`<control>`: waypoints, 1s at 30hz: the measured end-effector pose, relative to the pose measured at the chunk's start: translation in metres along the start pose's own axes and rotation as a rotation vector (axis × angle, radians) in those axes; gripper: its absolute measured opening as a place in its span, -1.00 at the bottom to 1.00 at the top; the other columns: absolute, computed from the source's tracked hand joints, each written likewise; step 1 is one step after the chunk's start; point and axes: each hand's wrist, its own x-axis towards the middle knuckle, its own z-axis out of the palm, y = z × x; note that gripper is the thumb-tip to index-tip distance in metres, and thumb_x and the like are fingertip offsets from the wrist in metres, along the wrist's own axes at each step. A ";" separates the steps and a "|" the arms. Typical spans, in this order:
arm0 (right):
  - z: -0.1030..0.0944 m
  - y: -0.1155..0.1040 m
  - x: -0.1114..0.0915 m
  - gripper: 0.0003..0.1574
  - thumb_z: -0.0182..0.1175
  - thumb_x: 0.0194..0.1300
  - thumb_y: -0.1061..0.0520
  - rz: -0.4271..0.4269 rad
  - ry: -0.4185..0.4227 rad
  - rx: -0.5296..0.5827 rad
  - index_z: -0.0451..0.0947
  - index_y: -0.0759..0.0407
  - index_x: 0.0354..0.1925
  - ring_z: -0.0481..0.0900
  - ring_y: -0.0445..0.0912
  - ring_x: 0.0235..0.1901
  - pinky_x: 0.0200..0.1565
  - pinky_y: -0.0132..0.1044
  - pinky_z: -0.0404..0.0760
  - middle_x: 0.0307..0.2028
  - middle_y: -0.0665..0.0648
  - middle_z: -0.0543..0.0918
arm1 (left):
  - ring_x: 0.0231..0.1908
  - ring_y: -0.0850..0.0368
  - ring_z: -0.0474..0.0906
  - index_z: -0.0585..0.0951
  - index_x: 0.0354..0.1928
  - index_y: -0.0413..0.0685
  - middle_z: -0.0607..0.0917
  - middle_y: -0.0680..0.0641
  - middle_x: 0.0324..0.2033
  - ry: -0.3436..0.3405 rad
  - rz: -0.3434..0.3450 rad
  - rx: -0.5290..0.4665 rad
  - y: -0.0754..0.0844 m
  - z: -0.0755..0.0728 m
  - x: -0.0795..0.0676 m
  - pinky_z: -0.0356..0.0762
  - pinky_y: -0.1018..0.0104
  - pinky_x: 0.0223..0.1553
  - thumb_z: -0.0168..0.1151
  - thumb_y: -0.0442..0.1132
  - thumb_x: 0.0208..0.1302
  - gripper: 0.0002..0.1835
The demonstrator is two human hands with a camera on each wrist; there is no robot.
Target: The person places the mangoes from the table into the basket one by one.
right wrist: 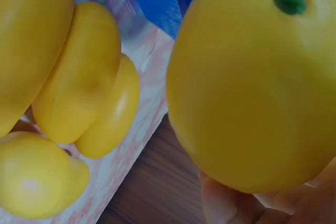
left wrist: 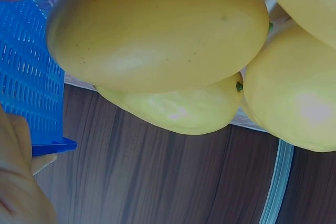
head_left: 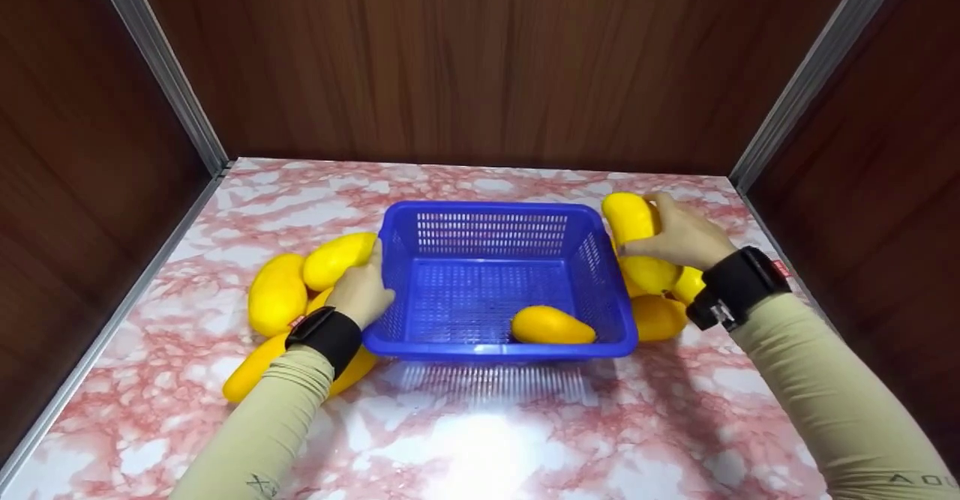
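Note:
A blue plastic basket (head_left: 495, 349) with slotted walls stands mid-table, one yellow mango (head_left: 552, 325) lying inside near its front right corner. My left hand (head_left: 361, 294) grips the basket's left rim, and the left wrist view shows its fingers (left wrist: 20, 135) at the rim's edge. To the right of the basket, my right hand (head_left: 686, 236) holds a mango (head_left: 627, 214) above other mangoes. That held mango (right wrist: 252, 93) fills much of the right wrist view, its green stem end facing the camera and fingers (right wrist: 220, 200) beneath it.
Several mangoes (head_left: 277, 294) lie left of the basket, some partly hidden under my left wrist. More mangoes (head_left: 658, 318) lie against its right side. Brown wood-grain panels (head_left: 480, 65) enclose the pink-and-white marbled table (head_left: 480, 440) at the back and sides.

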 end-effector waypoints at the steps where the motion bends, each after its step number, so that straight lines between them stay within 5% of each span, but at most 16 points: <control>1: 0.000 -0.002 0.001 0.32 0.35 0.03 -0.44 0.004 -0.002 0.003 0.02 0.22 0.45 0.51 0.25 -0.01 0.00 0.15 0.52 0.14 0.39 0.47 | -0.20 -0.25 0.68 -0.15 0.57 -0.18 0.68 -0.44 -0.18 -0.003 -0.002 -0.001 0.000 0.000 0.000 0.61 -0.10 -0.10 0.20 -0.24 0.28 -0.04; 11: 0.007 -0.017 0.007 0.29 0.39 0.04 -0.38 -0.036 -0.025 0.065 0.01 0.20 0.44 0.51 0.23 0.03 0.07 0.15 0.52 0.19 0.38 0.43 | -0.26 -0.19 0.68 -0.18 0.57 -0.17 0.69 -0.38 -0.26 -0.022 -0.004 0.000 0.000 -0.002 0.002 0.63 -0.05 -0.13 0.19 -0.22 0.30 -0.03; 30: 0.026 -0.044 0.023 0.18 0.39 0.04 -0.30 -0.075 -0.079 -0.033 0.13 0.20 0.41 0.52 0.21 0.06 0.08 0.16 0.53 0.16 0.37 0.51 | -0.11 -0.29 0.66 -0.12 0.57 -0.21 0.66 -0.49 -0.09 -0.007 0.002 0.013 0.000 0.000 0.000 0.57 -0.13 0.00 0.22 -0.23 0.28 -0.04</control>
